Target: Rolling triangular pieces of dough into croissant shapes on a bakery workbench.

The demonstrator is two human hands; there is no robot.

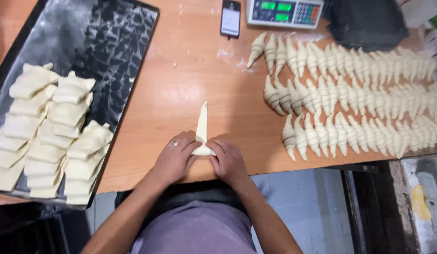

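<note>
Together, both hands palm-down, fingertips pressing dough triangle

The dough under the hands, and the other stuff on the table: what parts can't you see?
- Head view: the dough triangle has its wide end covered by the left hand and right hand.
- The rolled croissants run off the right edge.
- The scale is cut by the top edge.
- The tray runs past the left edge.

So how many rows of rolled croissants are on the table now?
3 rows, all right of the hands: top row, middle row, bottom row. Their right ends run out of view.
</note>
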